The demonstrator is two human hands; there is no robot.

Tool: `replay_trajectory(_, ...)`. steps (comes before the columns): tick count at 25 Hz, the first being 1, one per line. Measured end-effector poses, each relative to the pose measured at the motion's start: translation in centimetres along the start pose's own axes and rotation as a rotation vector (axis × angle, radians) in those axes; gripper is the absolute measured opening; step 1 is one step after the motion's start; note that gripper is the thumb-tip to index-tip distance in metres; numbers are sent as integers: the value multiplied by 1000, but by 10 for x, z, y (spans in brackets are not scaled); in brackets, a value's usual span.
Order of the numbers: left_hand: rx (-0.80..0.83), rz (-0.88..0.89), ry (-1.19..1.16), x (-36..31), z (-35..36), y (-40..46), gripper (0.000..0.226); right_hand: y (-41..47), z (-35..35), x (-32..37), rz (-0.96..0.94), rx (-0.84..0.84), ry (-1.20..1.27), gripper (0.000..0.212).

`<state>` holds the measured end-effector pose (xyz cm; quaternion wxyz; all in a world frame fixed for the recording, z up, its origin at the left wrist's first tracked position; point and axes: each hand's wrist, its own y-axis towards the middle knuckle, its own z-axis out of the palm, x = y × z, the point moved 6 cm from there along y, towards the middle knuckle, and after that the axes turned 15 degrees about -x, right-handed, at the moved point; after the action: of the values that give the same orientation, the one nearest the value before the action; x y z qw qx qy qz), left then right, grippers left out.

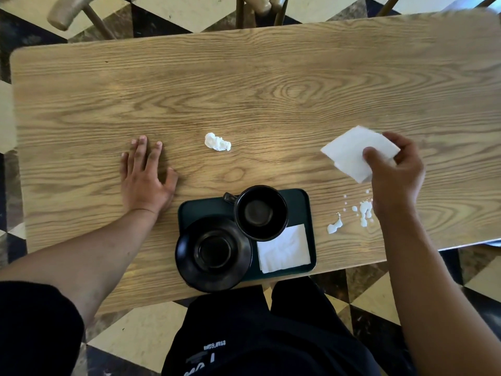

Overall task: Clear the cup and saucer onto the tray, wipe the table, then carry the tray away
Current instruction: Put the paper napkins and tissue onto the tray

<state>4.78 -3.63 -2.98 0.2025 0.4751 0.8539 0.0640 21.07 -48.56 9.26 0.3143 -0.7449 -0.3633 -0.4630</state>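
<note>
On the tray (311, 213) sit cup (260, 213) and saucer (213, 253); our right hand (395, 175) pinches a napkin (352, 150), left hand (143, 175) flat, empty. A careless swipe could smear the spill (363, 210) toward the table (244, 90) edge.

A crumpled white wad (217, 142) lies mid-tabletop, well apart from everything else. White spill drops (352, 214) spatter the wood near the right front edge. Wooden chairs (256, 8) stand at the far side. The floor (168, 12) is checkered in cream and dark stone tiles.
</note>
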Motion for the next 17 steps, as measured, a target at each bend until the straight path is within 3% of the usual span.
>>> replay_trajectory(4,18,-3,1,0,0,1,67,-36,-20,-25,212,196,-14,16)
replay_trajectory(8,37,-9,6,0,0,0,67,-92,-36,-54,480,439,47,33)
replay_trajectory(9,42,-13,0,0,0,0,67,-104,-39,-66,515,465,-5,29)
replay_trajectory(10,46,-18,-5,-1,-1,1,67,-112,-44,-77,483,468,-121,19)
replay_trajectory(13,45,-28,-8,-1,-1,1,67,-119,-57,-96,133,435,-609,9)
replay_trajectory(17,48,-30,-11,0,0,1,67,-121,-65,-91,9,358,-708,14)
